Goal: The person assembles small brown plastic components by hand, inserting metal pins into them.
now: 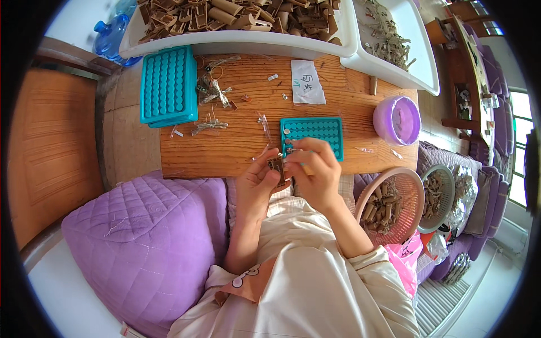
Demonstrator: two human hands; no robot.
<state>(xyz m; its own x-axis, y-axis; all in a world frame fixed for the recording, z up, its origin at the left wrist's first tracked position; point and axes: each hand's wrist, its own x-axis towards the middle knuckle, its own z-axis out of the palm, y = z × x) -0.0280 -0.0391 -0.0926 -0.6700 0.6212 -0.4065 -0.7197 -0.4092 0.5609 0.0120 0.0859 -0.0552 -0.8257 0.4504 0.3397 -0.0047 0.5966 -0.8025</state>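
Observation:
My left hand (256,188) is closed around a small brown plastic piece (276,167) with an open, compartmented face. Just to the right is my right hand (316,172), its thumb and forefinger bent together at the upper end of that piece. Whatever lies between those right fingertips is too small to make out. Beyond the hands, a teal tray (318,132) with rows of round pockets lies on the table. A few small silvery discs (287,132) sit along its left side. My right fingers partly cover the tray's near left corner.
A white bin (248,40) heaped with brown plastic parts stands at the far side, beside another bin (420,67) of wired pieces. Stacked teal trays (168,87), tangled wires (214,90), a paper note (307,82) and a purple tub (396,121) surround the work area. Baskets (414,205) stand right.

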